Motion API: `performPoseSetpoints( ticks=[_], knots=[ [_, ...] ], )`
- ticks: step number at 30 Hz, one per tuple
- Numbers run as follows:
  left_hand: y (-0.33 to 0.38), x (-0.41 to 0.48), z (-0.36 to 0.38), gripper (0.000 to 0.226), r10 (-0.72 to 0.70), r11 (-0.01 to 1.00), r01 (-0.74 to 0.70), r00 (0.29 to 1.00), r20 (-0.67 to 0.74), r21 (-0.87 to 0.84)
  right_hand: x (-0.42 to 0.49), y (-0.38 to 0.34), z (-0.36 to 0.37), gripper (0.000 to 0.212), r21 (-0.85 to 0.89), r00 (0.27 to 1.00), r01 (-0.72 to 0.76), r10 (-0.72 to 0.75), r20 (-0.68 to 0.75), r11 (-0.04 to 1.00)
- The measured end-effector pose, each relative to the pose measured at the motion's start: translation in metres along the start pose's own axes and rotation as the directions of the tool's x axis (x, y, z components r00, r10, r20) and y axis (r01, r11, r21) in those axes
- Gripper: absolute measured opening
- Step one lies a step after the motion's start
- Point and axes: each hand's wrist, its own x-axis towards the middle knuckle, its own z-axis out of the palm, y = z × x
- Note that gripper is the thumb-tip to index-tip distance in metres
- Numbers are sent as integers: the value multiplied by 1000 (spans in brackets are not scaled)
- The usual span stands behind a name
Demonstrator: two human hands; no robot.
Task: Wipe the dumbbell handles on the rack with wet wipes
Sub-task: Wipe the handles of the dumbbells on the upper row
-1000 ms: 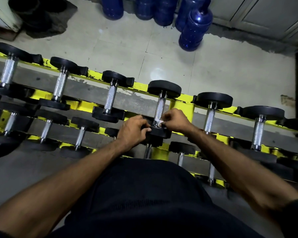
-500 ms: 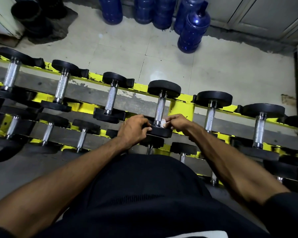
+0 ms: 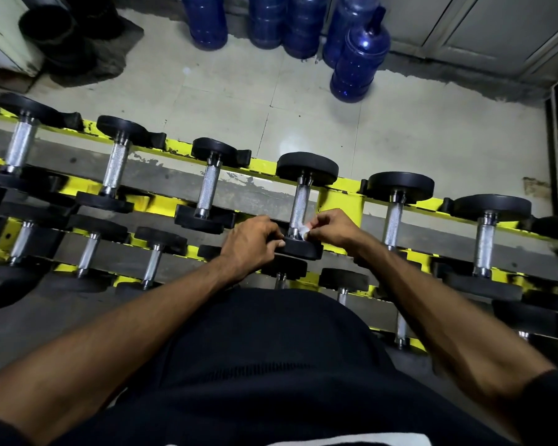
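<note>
Since half a second ago, the right hand (image 3: 335, 228) shows more of the white wipe (image 3: 304, 232) at its fingertips, and both hands stay at the same dumbbell (image 3: 306, 170). The right hand pinches the small crumpled wipe between thumb and fingertips, pressed against the near end of the handle (image 3: 299, 204). The left hand (image 3: 250, 244) is curled over the edge of the dumbbell's near black end, gripping it. The dumbbell lies near the middle of the rack's top row, pointing away from the person. Its handle is a short silver bar with a rough cross-hatched texture and smooth collars, set between 2 round, flat black ends. The rack (image 3: 340, 201) is yellow with chipped paint and black cradles. More dumbbells of the same look sit to either side and on a lower row. Beyond it lies a pale tiled floor (image 3: 400, 133) with blue water jugs (image 3: 360, 56) standing by the wall.
</note>
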Motion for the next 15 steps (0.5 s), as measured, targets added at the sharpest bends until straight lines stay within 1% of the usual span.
performPoseSetpoints(
  ticks=[2,4,6,8,10,12,13,15],
  knots=[
    [0,0,1,10,-3,1000,3,1000,-3,-2,0,-8,5,5,-184,993,110,-117,-28,977],
    [0,-1,1,10,-2,1000,2,1000,-5,-7,2,-17,7,10,-403,971,203,-237,-36,892],
    [0,-2,1,11,-2,1000,2,1000,-9,-14,5,-23,6,13,-577,930,323,-365,47,750],
    [0,-2,1,12,-1,1000,1,1000,-9,-12,7,-28,6,13,-697,881,421,-446,161,580],
    [1,-3,1,12,8,1000,-8,1000,-15,-10,8,-36,9,14,-763,856,451,-468,222,463],
    [1,-5,1,13,15,1000,-16,1000,-25,-9,9,-47,14,14,-801,846,450,-476,241,394],
    [1,-6,0,14,22,1000,-22,999,-29,-2,9,-53,18,14,-824,856,432,-455,247,366],
    [1,-8,-1,20,48,999,-47,999,-19,18,14,-67,28,15,-876,897,375,-357,260,305]
  ],
)
